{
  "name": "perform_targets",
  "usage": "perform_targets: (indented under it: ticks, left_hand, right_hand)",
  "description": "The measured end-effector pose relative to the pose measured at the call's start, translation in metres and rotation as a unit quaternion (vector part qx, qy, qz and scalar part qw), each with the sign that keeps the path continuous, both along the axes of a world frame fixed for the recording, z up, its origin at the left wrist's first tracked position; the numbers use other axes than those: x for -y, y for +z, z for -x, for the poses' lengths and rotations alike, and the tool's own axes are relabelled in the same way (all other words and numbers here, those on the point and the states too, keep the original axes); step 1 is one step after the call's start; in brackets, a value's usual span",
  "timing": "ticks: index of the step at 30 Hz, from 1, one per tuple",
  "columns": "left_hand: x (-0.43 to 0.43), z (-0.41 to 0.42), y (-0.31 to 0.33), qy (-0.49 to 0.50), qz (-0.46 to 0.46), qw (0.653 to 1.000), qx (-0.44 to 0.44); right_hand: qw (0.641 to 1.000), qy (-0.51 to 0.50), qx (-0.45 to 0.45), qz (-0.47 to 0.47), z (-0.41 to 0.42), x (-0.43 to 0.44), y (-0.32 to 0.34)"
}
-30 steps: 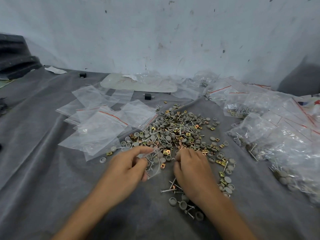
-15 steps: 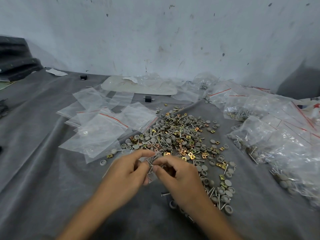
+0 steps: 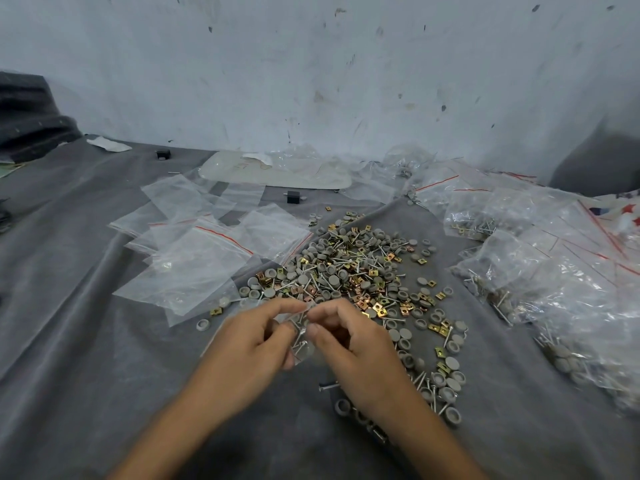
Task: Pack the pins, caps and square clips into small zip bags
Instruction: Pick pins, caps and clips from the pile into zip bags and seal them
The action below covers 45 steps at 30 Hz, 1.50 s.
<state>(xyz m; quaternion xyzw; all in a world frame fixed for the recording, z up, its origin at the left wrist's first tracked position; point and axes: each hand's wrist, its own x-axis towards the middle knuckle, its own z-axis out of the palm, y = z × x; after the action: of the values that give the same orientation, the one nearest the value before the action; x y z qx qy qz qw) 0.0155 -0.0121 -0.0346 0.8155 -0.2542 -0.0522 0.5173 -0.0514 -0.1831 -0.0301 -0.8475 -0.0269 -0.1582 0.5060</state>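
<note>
Down on a wide grey cloth [image 3: 104, 358]. Off right, a sprawling heap of filled bags [image 3: 561, 282], too overlapped to count. Left of centre, a fan of empty zip bags [image 3: 194, 268], perhaps eight, edges hard to separate. Dead centre, the loose pile [image 3: 360, 271]: hundreds of parts, beyond counting. Just in front, lifted off the cloth, one small zip bag [image 3: 302, 336], pinched at one edge of its mouth by the left hand [image 3: 249, 344] and at the other by the right hand [image 3: 363, 351], thumb and forefinger curled on the film. Flimsy, slippery stuff by the look; best taken at the stiffer zip rim. Pins [image 3: 329, 386]: thin, likely to poke through; a few inside, number unclear. Caps [image 3: 452, 363]: light, apt to roll. Square clips [image 3: 379, 308]: tiny, flat, best nipped by the edges.
</note>
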Motion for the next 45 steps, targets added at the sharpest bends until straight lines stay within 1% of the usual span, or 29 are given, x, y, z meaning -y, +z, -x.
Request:
perform_targets:
  ticks: [3,5,10,11,13,15,17,20,25,32,34,35,36,38,40,41,43,45]
  left_hand:
    - [0.0,0.0,0.002,0.003,-0.001,1.0,0.001]
    - [-0.001,0.001,0.003,0.006,0.006,1.0,-0.006]
    - [-0.003,0.001,0.007,0.014,0.009,1.0,-0.019]
    - [-0.003,0.001,0.007,0.015,0.009,1.0,-0.02]
    - [-0.003,0.002,0.007,0.014,0.009,1.0,-0.022]
    - [-0.002,0.003,0.007,0.014,0.019,0.999,-0.027]
    - [-0.002,0.003,0.008,0.016,0.026,0.999,-0.032]
    - [-0.003,0.004,0.009,0.015,0.023,0.999,-0.029]
    - [-0.004,0.004,0.011,0.018,0.028,0.999,-0.038]
    - [-0.003,0.004,0.011,0.02,0.017,0.999,-0.039]
    - [-0.003,0.004,0.011,0.021,0.014,0.999,-0.039]
    - [-0.003,0.004,0.011,0.019,0.013,0.999,-0.038]
    - [-0.003,0.005,0.011,0.018,0.012,0.999,-0.038]
    - [-0.003,0.005,0.012,0.015,0.009,0.999,-0.037]
    - [-0.002,0.005,0.012,0.015,0.006,0.999,-0.034]
    - [-0.002,0.005,0.011,0.015,0.006,0.999,-0.032]
    - [-0.001,0.005,0.011,0.015,0.009,0.999,-0.031]
    - [0.001,0.005,0.009,0.016,0.017,0.999,-0.028]
  right_hand:
    - [1.0,0.012,-0.001,0.015,0.0,0.003,0.003]
    - [1.0,-0.003,0.011,0.008,0.0,0.012,0.01]
    - [0.987,-0.157,0.021,0.0,0.002,0.059,0.022]
    - [0.985,-0.171,0.006,0.018,0.003,0.068,0.021]
    - [0.977,-0.18,-0.053,0.102,0.004,0.081,0.018]
    - [0.955,-0.179,-0.109,0.211,0.004,0.088,0.014]
    - [0.937,-0.168,-0.154,0.266,0.002,0.088,0.013]
    - [0.921,-0.175,-0.186,0.294,-0.002,0.085,0.011]
    - [0.903,-0.202,-0.199,0.322,0.0,0.092,0.01]
    - [0.886,-0.185,-0.216,0.366,-0.001,0.095,0.01]
    - [0.887,-0.187,-0.218,0.361,0.0,0.094,0.008]
    - [0.895,-0.19,-0.208,0.346,0.001,0.092,0.008]
    - [0.911,-0.195,-0.189,0.311,0.002,0.091,0.01]
    - [0.953,-0.187,-0.132,0.2,0.006,0.084,0.016]
    - [0.983,-0.132,-0.08,0.097,0.01,0.069,0.024]
    - [0.99,-0.099,-0.066,0.076,0.011,0.059,0.026]
    - [0.993,-0.056,-0.062,0.082,0.012,0.039,0.022]
    - [0.992,-0.039,-0.058,0.107,0.011,0.021,0.014]
